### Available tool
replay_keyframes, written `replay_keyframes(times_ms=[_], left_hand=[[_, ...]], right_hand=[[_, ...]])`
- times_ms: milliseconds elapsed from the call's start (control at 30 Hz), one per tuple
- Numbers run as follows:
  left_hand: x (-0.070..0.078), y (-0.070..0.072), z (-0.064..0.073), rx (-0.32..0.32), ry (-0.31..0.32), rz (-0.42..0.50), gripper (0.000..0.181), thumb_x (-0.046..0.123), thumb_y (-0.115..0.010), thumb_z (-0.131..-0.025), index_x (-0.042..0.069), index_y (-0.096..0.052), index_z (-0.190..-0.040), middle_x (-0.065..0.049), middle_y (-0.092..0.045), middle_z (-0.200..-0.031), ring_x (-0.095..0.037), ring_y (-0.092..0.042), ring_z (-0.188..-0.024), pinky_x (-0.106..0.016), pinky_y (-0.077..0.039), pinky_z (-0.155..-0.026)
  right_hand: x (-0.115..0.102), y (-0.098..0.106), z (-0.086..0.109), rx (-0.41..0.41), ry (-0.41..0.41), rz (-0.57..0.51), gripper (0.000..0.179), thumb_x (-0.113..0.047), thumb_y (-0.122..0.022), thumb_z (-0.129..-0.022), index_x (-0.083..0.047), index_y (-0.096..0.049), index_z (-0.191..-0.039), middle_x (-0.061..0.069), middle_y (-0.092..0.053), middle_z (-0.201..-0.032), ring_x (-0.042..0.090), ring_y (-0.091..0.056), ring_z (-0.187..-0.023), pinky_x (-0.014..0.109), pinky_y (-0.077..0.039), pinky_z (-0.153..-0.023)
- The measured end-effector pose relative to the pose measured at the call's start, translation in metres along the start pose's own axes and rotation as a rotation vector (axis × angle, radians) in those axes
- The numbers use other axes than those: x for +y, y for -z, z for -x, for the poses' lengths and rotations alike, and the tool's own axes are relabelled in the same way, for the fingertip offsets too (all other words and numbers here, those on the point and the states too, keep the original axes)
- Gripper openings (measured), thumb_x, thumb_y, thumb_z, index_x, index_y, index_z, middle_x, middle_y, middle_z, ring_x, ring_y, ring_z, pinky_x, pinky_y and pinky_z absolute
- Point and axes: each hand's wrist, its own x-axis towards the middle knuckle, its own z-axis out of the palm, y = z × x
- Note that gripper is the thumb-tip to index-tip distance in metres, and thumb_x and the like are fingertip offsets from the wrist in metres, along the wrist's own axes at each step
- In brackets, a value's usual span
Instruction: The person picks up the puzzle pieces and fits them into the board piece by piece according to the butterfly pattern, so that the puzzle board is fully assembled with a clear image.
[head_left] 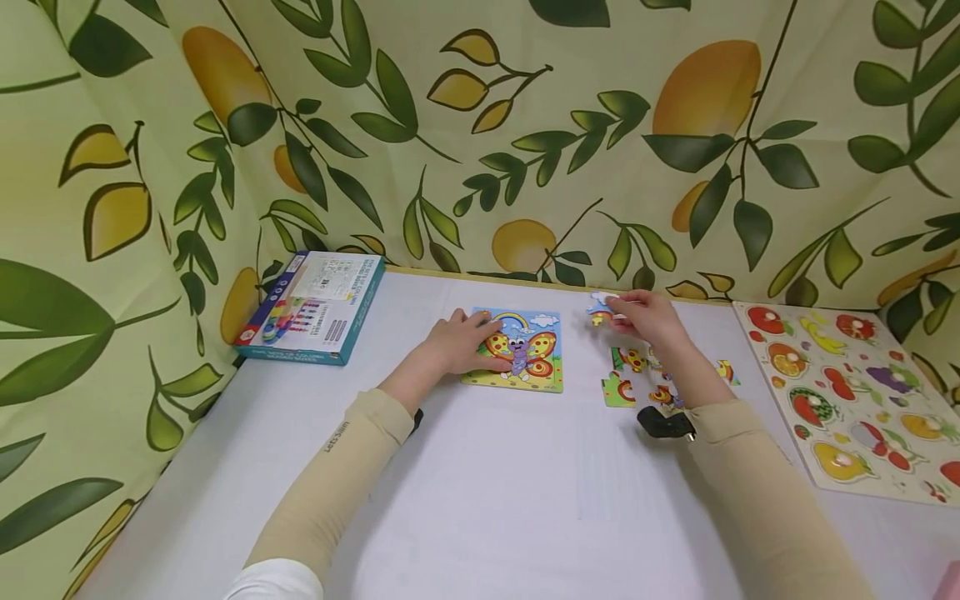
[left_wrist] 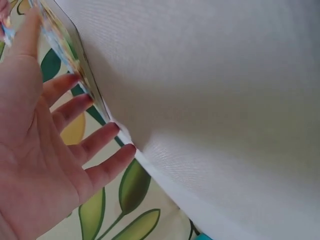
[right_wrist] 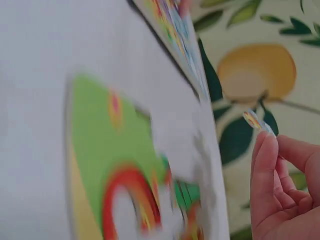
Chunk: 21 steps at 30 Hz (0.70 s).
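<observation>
A square butterfly picture board (head_left: 538, 348) lies on the table, with a purple butterfly under a rainbow. My left hand (head_left: 456, 343) rests at its left side, thumb and fingertips touching it. The left wrist view shows that hand (left_wrist: 55, 135) with fingers spread and nearly straight along the board's edge. Above the table, right of the board, my right hand (head_left: 651, 319) pinches a jigsaw piece (head_left: 598, 307) with blue sky and rainbow colours. The same piece (right_wrist: 253, 120) stands between thumb and finger in the right wrist view. Loose jigsaw pieces (head_left: 618, 392) lie below that hand, some hidden by the forearm.
At the back left lies a boxed toy (head_left: 318, 308). A wooden fruit knob puzzle (head_left: 840, 400) covers the right side of the table. Behind the table hangs a leaf-and-fruit patterned curtain (head_left: 465, 167). A pink thing (head_left: 949, 582) shows at the lower right corner.
</observation>
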Motion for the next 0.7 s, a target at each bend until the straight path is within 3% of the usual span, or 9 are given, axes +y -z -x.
replay_keyframes(times_ms=[167,333,533,700], left_hand=[[0.0,-0.002,-0.001,0.053,-0.019,0.005,0.085,0.071,-0.055,-0.084,0.024,-0.036,-0.152,-0.004,-0.035,-0.153,-0.031,-0.036,-0.131,-0.05,-0.037,-0.103],[0.0,-0.002,-0.001,0.097,-0.05,-0.014,0.084,0.07,-0.059,-0.083,0.021,-0.042,-0.149,-0.006,-0.042,-0.147,-0.029,-0.035,-0.132,-0.046,-0.032,-0.107],[0.001,-0.001,-0.001,0.105,-0.06,-0.007,0.082,0.068,-0.061,-0.083,0.021,-0.043,-0.148,-0.006,-0.045,-0.144,-0.027,-0.035,-0.132,-0.044,-0.03,-0.109],[0.003,-0.001,-0.002,0.093,-0.074,-0.008,0.08,0.07,-0.057,-0.084,0.031,-0.038,-0.151,-0.008,-0.045,-0.141,-0.027,-0.037,-0.128,-0.044,-0.032,-0.108]], right_hand=[[-0.005,-0.039,-0.005,-0.095,-0.065,-0.067,0.04,-0.031,-0.068,-0.093,-0.003,-0.055,-0.118,0.0,-0.062,-0.084,0.005,-0.062,-0.063,0.019,-0.054,-0.067],[-0.003,-0.065,-0.01,-0.134,-0.06,-0.023,0.037,-0.028,-0.067,-0.094,-0.001,-0.057,-0.117,-0.001,-0.062,-0.08,0.004,-0.06,-0.06,0.017,-0.053,-0.064],[-0.001,-0.08,-0.013,-0.112,0.011,0.083,0.038,-0.023,-0.068,-0.093,0.003,-0.056,-0.117,0.0,-0.062,-0.079,0.004,-0.059,-0.058,0.016,-0.052,-0.06],[-0.001,-0.082,-0.014,-0.088,0.065,0.127,0.038,-0.023,-0.07,-0.092,0.002,-0.056,-0.116,0.002,-0.063,-0.081,0.004,-0.06,-0.055,0.017,-0.052,-0.057]])
